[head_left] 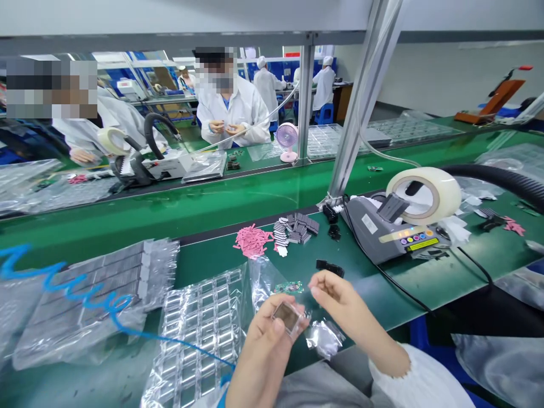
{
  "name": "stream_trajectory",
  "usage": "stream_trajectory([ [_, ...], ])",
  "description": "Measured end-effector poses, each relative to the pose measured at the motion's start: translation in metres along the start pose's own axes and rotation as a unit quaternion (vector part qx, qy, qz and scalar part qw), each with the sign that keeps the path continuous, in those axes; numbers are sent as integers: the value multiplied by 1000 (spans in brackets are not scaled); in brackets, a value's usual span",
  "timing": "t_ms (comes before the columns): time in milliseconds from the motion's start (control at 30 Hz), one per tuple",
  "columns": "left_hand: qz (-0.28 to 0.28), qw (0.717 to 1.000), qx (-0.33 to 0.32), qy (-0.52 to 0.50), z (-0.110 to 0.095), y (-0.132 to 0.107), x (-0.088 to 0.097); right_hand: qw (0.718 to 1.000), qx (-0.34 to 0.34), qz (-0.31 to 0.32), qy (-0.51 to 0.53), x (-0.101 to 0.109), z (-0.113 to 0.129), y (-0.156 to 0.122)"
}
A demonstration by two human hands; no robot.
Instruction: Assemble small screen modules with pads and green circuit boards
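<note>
My left hand (272, 334) grips a small square display module (287, 316) with a clear border and a dark brownish face. My right hand (335, 300) is apart from it, to the right, fingers curled and thumb near the forefinger; whatever they may pinch is too small to make out. Just beyond the hands lies a green circuit board (289, 287). A black strip-like part (330, 267) rests behind my right fingers. Crumpled silvery plastic film (325, 338) lies below and between the hands.
A clear compartment tray (199, 334) and bagged grey strips (102, 294) lie left, crossed by a coiled blue cord (123, 326). Farther back are pink strips (252, 241) and grey foam pieces (297, 226). A tape dispenser (382, 226) stands right. Co-workers sit across the green conveyor (255, 190).
</note>
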State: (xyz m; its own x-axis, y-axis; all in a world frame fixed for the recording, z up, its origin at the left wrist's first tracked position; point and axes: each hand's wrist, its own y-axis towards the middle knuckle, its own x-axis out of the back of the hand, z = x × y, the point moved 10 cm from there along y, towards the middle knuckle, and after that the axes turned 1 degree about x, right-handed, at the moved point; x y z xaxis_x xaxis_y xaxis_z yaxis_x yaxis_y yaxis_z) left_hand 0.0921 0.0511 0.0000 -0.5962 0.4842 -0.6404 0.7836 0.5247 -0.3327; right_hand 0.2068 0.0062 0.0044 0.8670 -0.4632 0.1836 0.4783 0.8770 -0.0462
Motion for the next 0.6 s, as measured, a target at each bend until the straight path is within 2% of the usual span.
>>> stream_trajectory([
  [133, -48, 996, 57, 46, 3, -2, 32, 982, 24, 48, -179, -28, -11, 59],
  [200, -76, 993, 72, 60, 3, -5, 47, 962, 26, 66, -262, -48, -18, 88],
  [300, -95, 990, 85, 53, 0, -11, 59, 927, 9, 82, -366, -74, -28, 121],
  [467, -74, 995, 57, 26, -15, -17, 60, 876, -18, 97, -471, -98, -36, 153],
  [600, -25, 999, 28, 23, -27, -17, 49, 858, -5, 105, -503, -104, -30, 158],
])
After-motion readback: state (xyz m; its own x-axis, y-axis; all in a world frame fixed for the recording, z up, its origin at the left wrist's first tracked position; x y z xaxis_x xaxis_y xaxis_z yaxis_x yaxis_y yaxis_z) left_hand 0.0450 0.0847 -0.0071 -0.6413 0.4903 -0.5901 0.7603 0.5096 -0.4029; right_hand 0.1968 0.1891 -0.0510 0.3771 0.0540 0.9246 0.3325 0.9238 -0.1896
